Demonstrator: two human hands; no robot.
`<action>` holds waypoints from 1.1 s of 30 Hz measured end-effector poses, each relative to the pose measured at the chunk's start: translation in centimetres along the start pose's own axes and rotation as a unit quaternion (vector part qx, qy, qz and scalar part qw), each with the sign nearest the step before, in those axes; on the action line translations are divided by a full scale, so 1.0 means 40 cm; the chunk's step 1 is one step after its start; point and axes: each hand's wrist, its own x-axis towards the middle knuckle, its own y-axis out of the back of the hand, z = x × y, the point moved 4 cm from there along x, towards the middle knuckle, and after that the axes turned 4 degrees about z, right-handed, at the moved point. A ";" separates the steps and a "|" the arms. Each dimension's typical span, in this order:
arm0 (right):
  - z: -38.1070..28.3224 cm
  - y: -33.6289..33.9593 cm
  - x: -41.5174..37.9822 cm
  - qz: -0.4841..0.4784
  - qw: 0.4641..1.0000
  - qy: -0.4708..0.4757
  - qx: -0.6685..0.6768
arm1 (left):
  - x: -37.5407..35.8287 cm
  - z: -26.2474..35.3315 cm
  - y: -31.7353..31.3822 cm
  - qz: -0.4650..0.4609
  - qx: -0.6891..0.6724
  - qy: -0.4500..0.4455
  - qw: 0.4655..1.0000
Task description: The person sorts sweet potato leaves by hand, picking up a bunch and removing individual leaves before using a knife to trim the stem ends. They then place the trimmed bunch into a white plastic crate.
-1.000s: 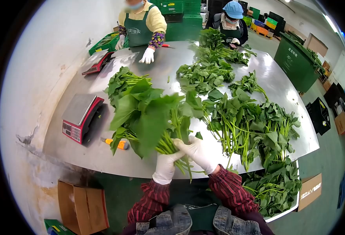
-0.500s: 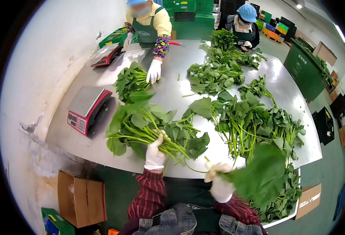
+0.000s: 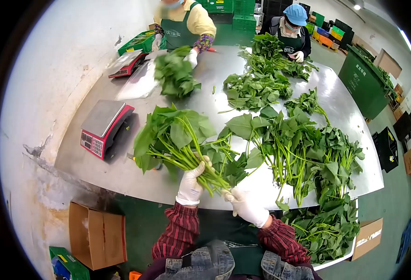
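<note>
My left hand [image 3: 192, 183], in a white glove, is wrapped round a bunch of leafy greens [image 3: 179, 135] above the near edge of the metal table. The broad leaves point away to the upper left, and the stems run down toward me. My right hand [image 3: 248, 204], also gloved, is closed at the lower stem ends, its fingertips touching them; its finger pads are partly hidden. Just beyond the right hand, loose greens [image 3: 235, 168] lie against the held bunch. More greens [image 3: 291, 149] are heaped to the right, stems toward me.
A red-edged scale [image 3: 103, 123] stands on the table's left, with another scale [image 3: 127, 65] behind. Across the table, a co-worker's gloved hand [image 3: 191, 58] holds another bunch [image 3: 175, 72]. A white-rimmed container [image 3: 336, 263] of greens sits at lower right, a cardboard box [image 3: 98, 235] at lower left.
My right hand has moved left from a large blurred leaf to the stem ends; that leaf is gone from there. The held bunch shifted slightly right. The co-worker has lifted a bunch.
</note>
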 end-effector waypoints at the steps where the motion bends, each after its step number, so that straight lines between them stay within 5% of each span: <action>1: -0.007 0.004 0.000 0.021 0.999 0.001 0.036 | -0.004 0.005 -0.008 0.008 0.028 -0.008 1.000; 9: -0.042 0.041 -0.007 0.110 0.987 -0.050 0.104 | -0.025 -0.028 -0.014 0.031 0.031 0.033 0.998; 12: -0.023 0.054 -0.003 0.194 0.975 0.022 0.105 | -0.025 -0.037 0.001 0.059 0.025 0.027 0.998; 18: -0.001 0.044 -0.006 0.253 0.956 0.130 -0.070 | -0.039 -0.047 -0.042 0.029 0.025 0.040 0.998; 20: -0.030 0.035 -0.013 0.254 0.920 0.232 -0.188 | -0.049 -0.056 -0.086 -0.017 0.013 0.049 0.999; 26: -0.066 0.007 -0.037 0.175 0.886 0.217 -0.371 | -0.051 -0.051 -0.082 0.004 0.067 0.024 0.997; 30: -0.054 0.012 -0.035 0.147 0.924 0.179 -0.304 | -0.054 -0.036 -0.078 0.006 0.054 0.005 0.998; 33: -0.061 0.093 -0.016 0.110 0.984 0.131 -0.055 | -0.061 -0.019 -0.078 0.002 0.031 0.010 0.999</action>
